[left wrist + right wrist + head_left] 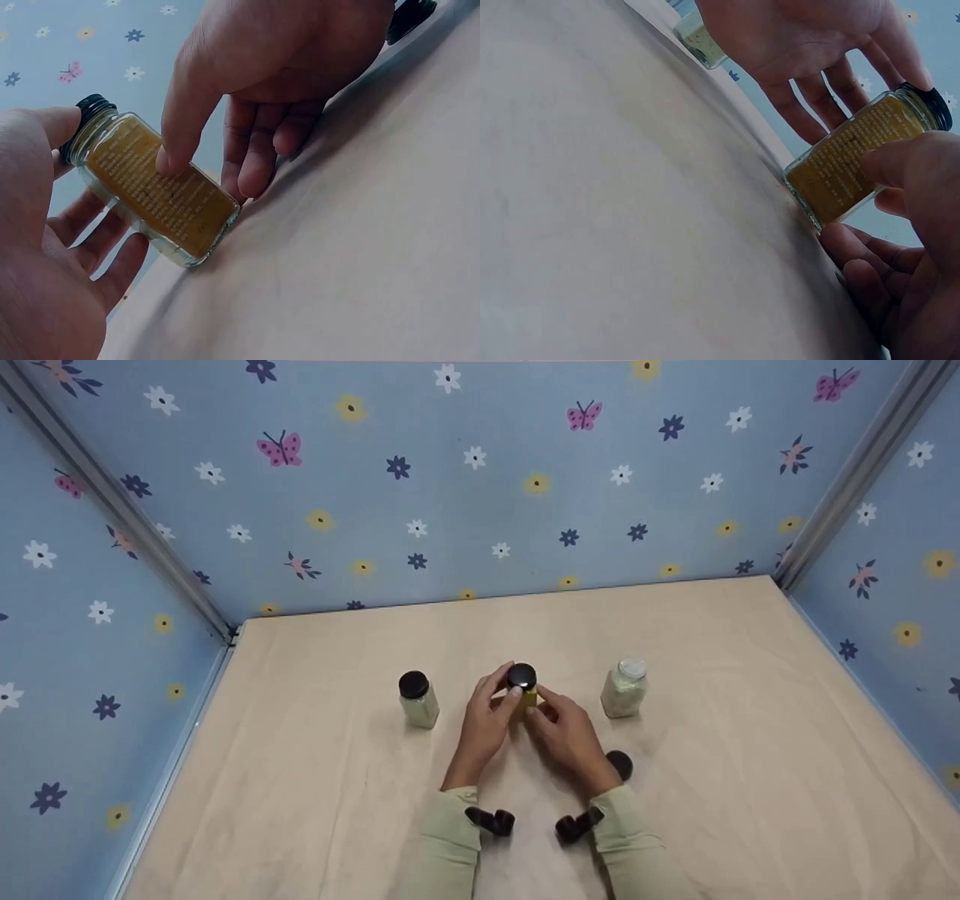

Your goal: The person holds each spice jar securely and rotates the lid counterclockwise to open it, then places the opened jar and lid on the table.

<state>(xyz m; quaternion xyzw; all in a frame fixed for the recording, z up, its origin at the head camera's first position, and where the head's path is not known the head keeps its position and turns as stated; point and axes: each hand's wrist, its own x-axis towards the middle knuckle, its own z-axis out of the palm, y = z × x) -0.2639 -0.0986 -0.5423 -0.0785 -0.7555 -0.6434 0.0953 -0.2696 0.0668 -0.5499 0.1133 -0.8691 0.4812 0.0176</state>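
A person in pale green sleeves (450, 844) holds a square-sided clear glass jar of yellow-brown powder (161, 199) between both hands at the middle of a bench (337, 810) covered in beige cloth. The left hand (486, 727) has its grip closed at the top, thumb and forefinger pinching the glossy round black lid (522, 676), its other fingers spread loosely behind the glass. The right hand (570, 731) keeps a narrow grip lower down, thumb pressed to the printed face (small pale lettering, too blurred to read). Whether the jar's base touches the cloth cannot be told.

To the left stands a black-capped glass jar with pale green contents (421, 709); to the right, a glass jar of pale green grains with a whitish top (624, 694). A round black object (619, 766) sits beside the right wrist. Light blue panels (480, 502), patterned with flowers and butterflies, enclose the scene.
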